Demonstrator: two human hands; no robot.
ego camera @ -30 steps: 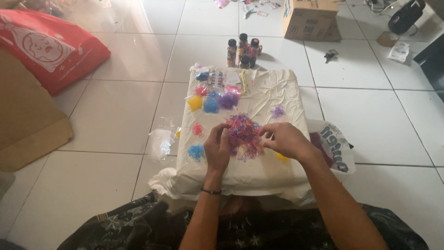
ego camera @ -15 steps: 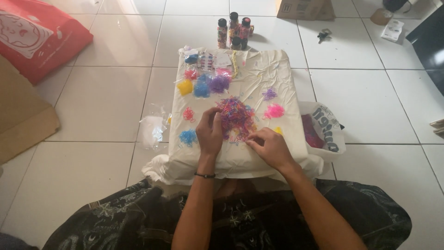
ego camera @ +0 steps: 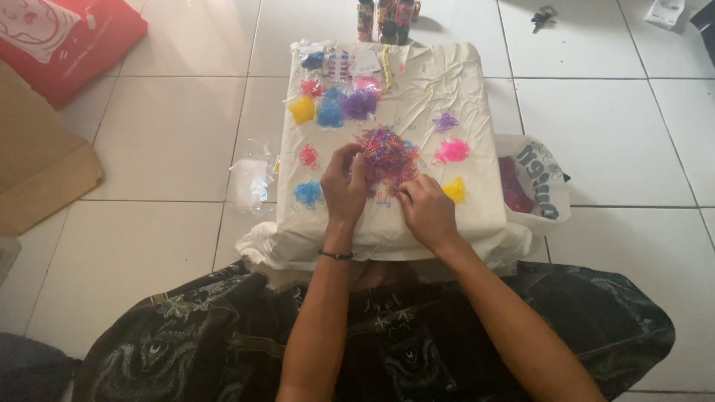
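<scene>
A mixed heap of tiny coloured rubber bands (ego camera: pixel 387 155) lies in the middle of a cream cloth (ego camera: pixel 454 97) spread over a low box. My left hand (ego camera: pixel 344 184) rests at the heap's near left edge, fingers curled into the bands. My right hand (ego camera: pixel 426 208) is just in front of the heap, fingertips pinched on the cloth. Sorted small piles surround the heap: blue (ego camera: pixel 307 193), red (ego camera: pixel 308 155), pink (ego camera: pixel 451 150), yellow (ego camera: pixel 455 189), purple (ego camera: pixel 445 120). Whether either hand holds a band is hidden.
Small bags of yellow, blue and purple bands (ego camera: pixel 331 109) lie at the cloth's far side. Bottles (ego camera: pixel 384 16) stand beyond it. A clear plastic bag (ego camera: pixel 249 182) lies left, a printed bag (ego camera: pixel 532 179) right, a red bag (ego camera: pixel 63 37) and cardboard (ego camera: pixel 37 164) far left.
The camera view has shifted and drawn nearer to the cloth. My right hand has pulled back from the heap's right side to its near edge; my left hand stays at the heap.
</scene>
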